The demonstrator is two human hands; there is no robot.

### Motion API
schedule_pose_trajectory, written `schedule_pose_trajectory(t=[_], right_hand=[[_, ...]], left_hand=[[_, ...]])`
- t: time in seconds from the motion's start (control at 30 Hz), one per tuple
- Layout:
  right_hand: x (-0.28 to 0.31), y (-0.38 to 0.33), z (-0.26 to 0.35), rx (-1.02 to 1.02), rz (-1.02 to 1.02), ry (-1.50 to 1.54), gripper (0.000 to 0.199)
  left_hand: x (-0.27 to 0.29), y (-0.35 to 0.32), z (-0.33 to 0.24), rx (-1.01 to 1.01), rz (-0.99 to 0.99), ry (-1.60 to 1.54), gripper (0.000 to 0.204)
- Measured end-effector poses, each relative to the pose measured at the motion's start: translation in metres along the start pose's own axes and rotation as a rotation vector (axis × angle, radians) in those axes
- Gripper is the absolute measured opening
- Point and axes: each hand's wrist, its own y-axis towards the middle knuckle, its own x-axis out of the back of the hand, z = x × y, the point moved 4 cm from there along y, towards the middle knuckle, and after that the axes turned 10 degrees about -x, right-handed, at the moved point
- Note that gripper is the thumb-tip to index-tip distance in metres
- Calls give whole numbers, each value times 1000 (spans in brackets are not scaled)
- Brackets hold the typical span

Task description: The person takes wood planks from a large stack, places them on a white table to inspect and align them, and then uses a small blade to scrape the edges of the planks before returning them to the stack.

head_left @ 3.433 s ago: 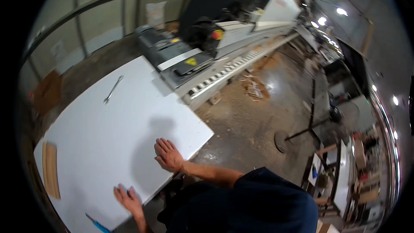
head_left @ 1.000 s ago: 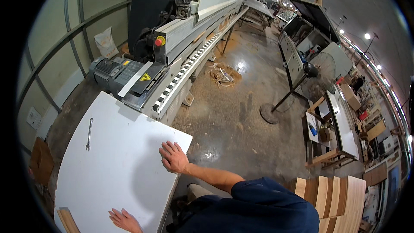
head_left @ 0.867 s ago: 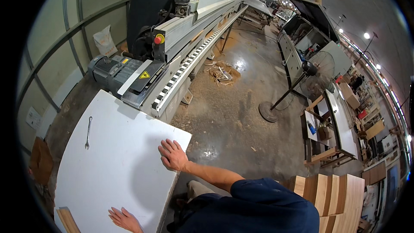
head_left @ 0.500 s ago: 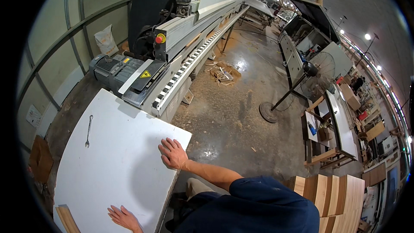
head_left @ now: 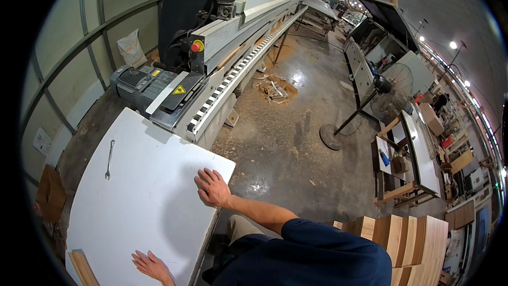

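Note:
A white board tabletop spreads across the left side. My right hand lies flat near its right edge, palm down, fingers a little apart. Lower down, my left hand also rests on the white surface, its fingers extended. Neither hand holds anything. Toward the far left of the board lies a metal wrench, apart from both hands. A short wood-coloured strip sits at the board's lower left corner, nearest to my left hand.
A long machine with a motor and red button adjoins the board's far end. Offcuts litter the floor. To the right stand a pedestal fan, a workbench and stacked wood-coloured panels.
The view has shifted very slightly, showing a bit more of the stacked panels. Both hands stay in the same places on the board.

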Motion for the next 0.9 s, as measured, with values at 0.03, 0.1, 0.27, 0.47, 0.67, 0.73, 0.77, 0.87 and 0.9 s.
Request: schedule_pose_trajectory(t=[0.03, 0.1, 0.27, 0.47, 0.67, 0.73, 0.77, 0.87, 0.9], right_hand=[[0, 0, 0, -2, 9, 1, 49], [0, -1, -2, -6, 18, 1, 49], [-2, 0, -1, 1, 22, 7, 49], [-1, -2, -3, -18, 33, -2, 49], [-2, 1, -1, -3, 16, -17, 49], [-1, 0, 0, -10, 27, -8, 49], [1, 1, 0, -12, 32, -4, 49], [2, 1, 0, -20, 40, -2, 49], [2, 1, 0, -19, 38, -7, 49]], left_hand=[[1, 0, -1, 4, 6, 5, 54], [2, 0, -2, 3, 12, 6, 54], [8, -2, -6, 4, 3, -8, 54], [5, -6, 1, -194, -274, -153, 62], [0, -6, 3, -187, -295, -156, 62], [-1, -5, 4, -185, -299, -155, 62], [-1, -4, 4, -184, -290, -153, 62], [0, -4, 3, -182, -265, -151, 61], [2, -4, 2, -182, -258, -153, 61]])
